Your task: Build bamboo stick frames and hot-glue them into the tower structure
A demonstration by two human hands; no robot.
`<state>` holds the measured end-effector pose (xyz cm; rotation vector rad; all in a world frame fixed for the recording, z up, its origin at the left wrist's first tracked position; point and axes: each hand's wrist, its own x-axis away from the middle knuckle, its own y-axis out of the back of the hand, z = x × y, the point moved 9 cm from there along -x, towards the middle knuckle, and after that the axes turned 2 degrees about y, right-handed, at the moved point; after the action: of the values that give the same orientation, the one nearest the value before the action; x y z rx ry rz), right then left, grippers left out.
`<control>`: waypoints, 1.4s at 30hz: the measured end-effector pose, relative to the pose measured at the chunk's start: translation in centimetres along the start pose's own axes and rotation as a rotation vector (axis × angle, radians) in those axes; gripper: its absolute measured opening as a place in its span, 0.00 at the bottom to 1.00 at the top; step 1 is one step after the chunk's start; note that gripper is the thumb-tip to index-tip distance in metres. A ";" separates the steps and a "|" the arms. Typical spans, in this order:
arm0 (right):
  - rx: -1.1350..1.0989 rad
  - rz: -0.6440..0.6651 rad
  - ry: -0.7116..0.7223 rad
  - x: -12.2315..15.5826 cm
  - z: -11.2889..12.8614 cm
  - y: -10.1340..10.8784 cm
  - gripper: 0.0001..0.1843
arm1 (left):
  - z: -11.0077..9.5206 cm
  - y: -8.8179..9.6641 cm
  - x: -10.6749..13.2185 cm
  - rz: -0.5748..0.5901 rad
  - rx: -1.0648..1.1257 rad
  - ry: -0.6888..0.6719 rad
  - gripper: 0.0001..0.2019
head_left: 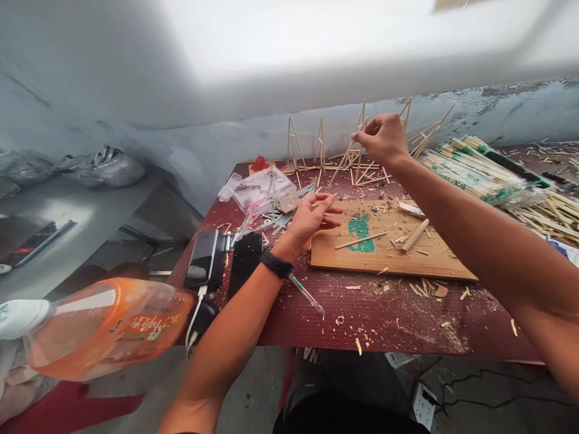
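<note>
At the rear of the dark red, textured table (289, 328), the person's right hand (384, 135) is pinching a slender, pale wooden stick frame (342, 163), thumb and fingertips nearly meeting. This frame is leaning at a slant among other pointed, pale wooden stick frames (288, 138) that are standing near the blue-grey wall (203, 150). Whether its lower end is bearing on the table cannot be told. The left hand (314, 217) is hovering by the left edge of a flat, light-brown wooden board (330, 256); its fingers are resting loosely apart and it is holding nothing. A thin, pale wooden stick (362, 240) and a thicker, round wooden rod (415, 235) are lying on the board.

The step in hand is apparently either positioning or lifting one frame; which of these is not determinable. The next move is probably calling for a light, steady pinch, clearance from the neighbouring frames, and support from the free left hand if the joints are flexing.
</note>
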<state>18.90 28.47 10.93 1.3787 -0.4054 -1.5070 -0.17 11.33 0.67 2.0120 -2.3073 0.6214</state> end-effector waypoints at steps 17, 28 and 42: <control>-0.013 -0.053 0.039 1.0 -2.6 5.1 0.12 | 0.2 -0.8 0.1 0.059 -0.087 -0.038 0.03; 0.348 0.321 0.440 -0.1 3.3 -1.3 0.08 | 0.5 -0.7 0.1 0.065 -0.067 0.000 0.03; 0.170 0.791 0.563 2.4 7.1 -9.3 0.16 | 1.0 0.4 -1.2 0.062 -0.083 -0.013 0.04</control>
<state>8.90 27.91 4.33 1.4581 -0.6271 -0.4271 -0.08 12.21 -0.65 1.9214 -2.3695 0.5070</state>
